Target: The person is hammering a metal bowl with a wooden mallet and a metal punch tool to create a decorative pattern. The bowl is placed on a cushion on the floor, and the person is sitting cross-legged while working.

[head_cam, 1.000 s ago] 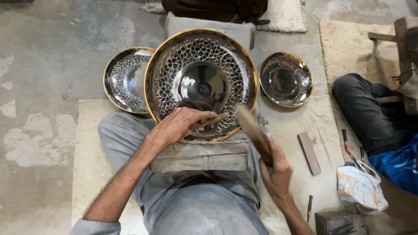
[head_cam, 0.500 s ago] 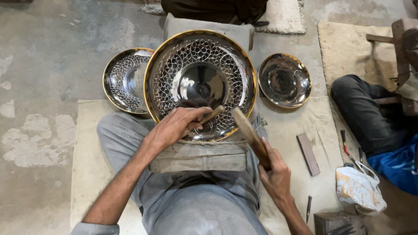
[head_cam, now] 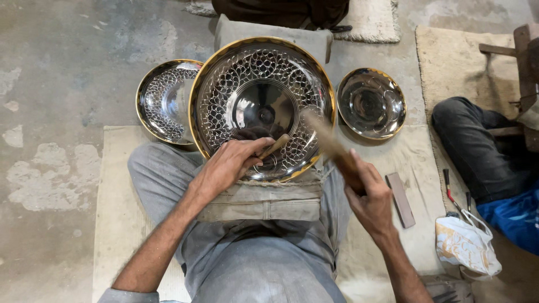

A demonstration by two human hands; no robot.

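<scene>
- The left hand [head_cam: 227,165] pinches a short wooden-handled chisel [head_cam: 274,147], its tip set against the lower inner wall of the large engraved metal bowl [head_cam: 262,73].
- The right hand [head_cam: 370,199] is closed around a wooden mallet [head_cam: 331,148], raised and blurred over the bowl's right rim.
- The bowl rests tilted on a folded cloth pad [head_cam: 264,202] on the person's lap.
- A smaller engraved bowl [head_cam: 163,101] sits behind on the left, touching; a plain bowl [head_cam: 371,104] lies right.
- A flat bar [head_cam: 400,200] lies on the mat [head_cam: 120,168].

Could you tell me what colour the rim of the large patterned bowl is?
Gold, around the large bowl, in the head view.
</scene>
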